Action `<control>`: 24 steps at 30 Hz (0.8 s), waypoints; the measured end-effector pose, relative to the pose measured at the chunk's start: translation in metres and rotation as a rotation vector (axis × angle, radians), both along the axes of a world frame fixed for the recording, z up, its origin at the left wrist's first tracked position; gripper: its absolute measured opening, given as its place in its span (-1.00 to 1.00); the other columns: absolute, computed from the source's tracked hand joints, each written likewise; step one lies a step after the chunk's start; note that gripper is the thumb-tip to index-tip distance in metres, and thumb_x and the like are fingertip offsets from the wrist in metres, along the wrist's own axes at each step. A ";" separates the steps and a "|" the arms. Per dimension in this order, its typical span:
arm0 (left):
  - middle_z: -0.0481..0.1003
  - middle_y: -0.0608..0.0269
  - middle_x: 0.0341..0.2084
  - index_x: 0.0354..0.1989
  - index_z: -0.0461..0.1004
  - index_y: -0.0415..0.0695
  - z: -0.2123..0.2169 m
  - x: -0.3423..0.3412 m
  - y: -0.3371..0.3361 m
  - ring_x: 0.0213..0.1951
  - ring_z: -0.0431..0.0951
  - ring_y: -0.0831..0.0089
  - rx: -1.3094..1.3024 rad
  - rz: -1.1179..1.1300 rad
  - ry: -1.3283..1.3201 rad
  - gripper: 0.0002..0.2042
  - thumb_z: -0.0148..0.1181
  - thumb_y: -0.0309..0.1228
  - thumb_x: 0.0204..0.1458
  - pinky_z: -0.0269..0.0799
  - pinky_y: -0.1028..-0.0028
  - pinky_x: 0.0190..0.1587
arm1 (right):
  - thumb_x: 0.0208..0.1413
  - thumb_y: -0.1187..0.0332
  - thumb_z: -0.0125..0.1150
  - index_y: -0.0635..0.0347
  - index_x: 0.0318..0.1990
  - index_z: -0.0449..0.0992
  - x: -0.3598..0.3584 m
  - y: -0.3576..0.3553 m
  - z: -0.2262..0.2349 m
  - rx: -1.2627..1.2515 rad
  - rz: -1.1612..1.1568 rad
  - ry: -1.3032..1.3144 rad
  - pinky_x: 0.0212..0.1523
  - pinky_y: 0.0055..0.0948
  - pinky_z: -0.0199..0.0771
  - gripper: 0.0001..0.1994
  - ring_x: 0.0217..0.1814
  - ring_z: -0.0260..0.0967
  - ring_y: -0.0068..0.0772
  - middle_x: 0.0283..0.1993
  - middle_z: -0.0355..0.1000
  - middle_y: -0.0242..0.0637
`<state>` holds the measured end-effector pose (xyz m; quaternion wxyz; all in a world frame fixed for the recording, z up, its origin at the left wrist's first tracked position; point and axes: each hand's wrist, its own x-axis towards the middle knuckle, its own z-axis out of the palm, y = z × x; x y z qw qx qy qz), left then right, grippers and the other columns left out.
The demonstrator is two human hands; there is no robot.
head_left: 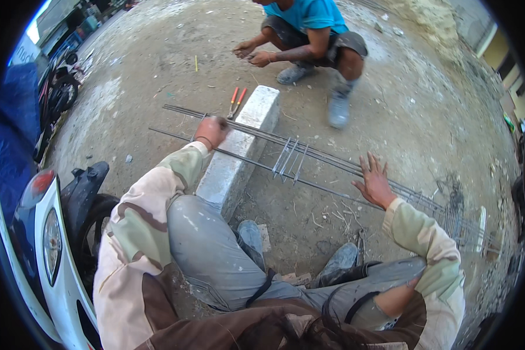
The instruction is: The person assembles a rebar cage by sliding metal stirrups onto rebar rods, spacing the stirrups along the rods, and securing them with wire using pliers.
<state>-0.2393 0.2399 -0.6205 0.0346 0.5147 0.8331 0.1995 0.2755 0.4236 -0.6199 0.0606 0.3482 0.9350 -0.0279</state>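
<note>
Long thin steel reinforcing bars (pixel 326 156) run across in front of me, resting over a pale concrete block (pixel 239 149). My left hand (pixel 212 132) is closed at the bars near their left end, beside a thin wire stirrup. Slightly blurred, its fingers hide whatever they grip. Farther right, my right hand (pixel 375 183) is open, fingers spread, over the bars; whether it presses on them I cannot tell. Between my hands several square stirrups (pixel 290 158) hang bunched on the bars. More stirrups (pixel 449 219) crowd the right end. Red-handled pincers (pixel 235 104) lie just beyond the block.
A co-worker in a blue shirt (pixel 318 16) squats ahead, hands together. A white and dark motorbike (pixel 55 251) stands close at my left, near a blue tarp (pixel 11 128). Tangled wire (pixel 452 192) lies at the right. My boots (pixel 339 261) rest below the bars.
</note>
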 end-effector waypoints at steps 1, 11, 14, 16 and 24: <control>0.62 0.00 -0.47 -0.41 0.67 -0.16 0.005 0.026 0.012 -0.37 0.63 0.04 -0.116 -0.181 -0.022 -0.68 0.38 -0.12 -0.11 0.55 0.21 -0.22 | 0.18 -0.04 0.16 0.24 0.46 -0.06 -0.006 0.001 0.000 0.005 0.048 0.015 0.39 0.48 -0.40 -0.15 0.58 -0.32 0.17 0.52 -0.25 0.18; 0.65 0.19 -0.50 -0.40 0.68 -0.28 -0.038 0.140 0.056 -0.51 0.67 0.42 -0.442 0.070 -0.771 -0.77 0.41 -0.31 -0.01 0.57 0.50 -0.39 | 0.19 -0.07 0.14 0.24 0.47 -0.08 -0.037 -0.009 0.005 -0.002 0.112 0.048 0.40 0.48 -0.36 -0.14 0.58 -0.33 0.17 0.52 -0.24 0.18; 0.65 0.14 -0.47 -0.40 0.68 -0.26 -0.059 0.108 0.046 -0.47 0.66 0.39 -0.395 -0.005 -0.494 -0.74 0.40 -0.27 -0.05 0.57 0.45 -0.34 | 0.18 -0.08 0.15 0.24 0.47 -0.09 -0.046 -0.014 0.006 -0.016 0.146 0.111 0.39 0.49 -0.35 -0.13 0.58 -0.32 0.17 0.52 -0.23 0.18; 0.65 0.16 -0.50 -0.41 0.69 -0.20 -0.056 0.119 0.053 -0.43 0.67 0.36 -0.438 -0.003 -0.310 -0.72 0.40 -0.21 -0.10 0.58 0.41 -0.26 | 0.18 -0.07 0.15 0.24 0.47 -0.11 -0.026 -0.008 0.000 -0.037 0.086 0.025 0.39 0.49 -0.34 -0.12 0.57 -0.30 0.18 0.51 -0.22 0.18; 0.63 0.01 -0.51 -0.37 0.68 -0.24 -0.050 0.039 0.009 -0.39 0.68 0.22 -0.407 0.139 -0.408 -0.56 0.40 -0.03 -0.13 0.57 0.32 -0.20 | 0.13 -0.15 0.17 0.23 0.48 -0.13 -0.014 0.004 -0.012 -0.139 0.075 -0.027 0.39 0.49 -0.32 -0.05 0.56 -0.24 0.16 0.51 -0.18 0.16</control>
